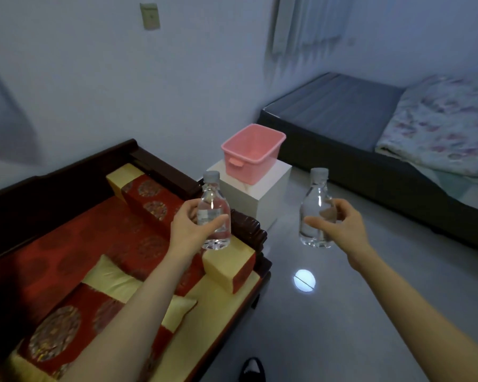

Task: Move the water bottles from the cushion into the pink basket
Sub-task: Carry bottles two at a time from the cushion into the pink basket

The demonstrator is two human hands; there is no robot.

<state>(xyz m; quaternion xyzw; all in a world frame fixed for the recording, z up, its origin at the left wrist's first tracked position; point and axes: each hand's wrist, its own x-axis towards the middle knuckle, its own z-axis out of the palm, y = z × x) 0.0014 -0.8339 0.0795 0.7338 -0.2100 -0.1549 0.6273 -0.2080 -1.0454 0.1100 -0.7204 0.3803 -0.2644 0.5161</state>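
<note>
While both arms stretch out in front of the person, the left hand (189,226) grasps the left bottle (214,213) round its middle, with the thumb across the front and the fingers curled behind. This clear water bottle stands upright in the air, white cap up, above the gold end of the red cushion (100,238). The right hand (340,230) clasps the right bottle (315,210) the same way, upright over the grey floor (342,312) and well apart from the other. Each bottle touches only its own hand.

Beyond and between them the pink basket (249,161) sits on a white box (262,199), just beside the sofa's dark wooden arm (249,224). A bed (342,106) with a floral quilt (439,122) lies along the right. A round spot of light (304,281) shines on the floor, and a dark shoe (253,369) shows at the bottom edge.
</note>
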